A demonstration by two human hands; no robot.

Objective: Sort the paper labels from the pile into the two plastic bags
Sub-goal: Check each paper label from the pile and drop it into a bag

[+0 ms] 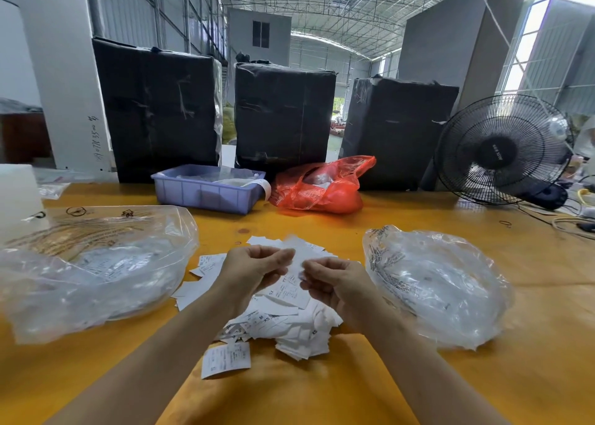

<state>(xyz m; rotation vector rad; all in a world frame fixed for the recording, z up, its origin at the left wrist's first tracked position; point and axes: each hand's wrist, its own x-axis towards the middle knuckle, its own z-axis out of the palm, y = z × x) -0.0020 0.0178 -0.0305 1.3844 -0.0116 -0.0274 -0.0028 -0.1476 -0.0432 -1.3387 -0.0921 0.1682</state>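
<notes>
Forearms, two, reaching in over yellow tabletop (322,392). Left hand (254,271) and right hand (331,283): fingers curled, both pinching paper labels (291,291) above the pile (289,328). Pile: sizeable, between the bags. Left plastic bag (96,270) and right plastic bag (438,283): each holds some labels. Sorting judged under way, much left.
</notes>
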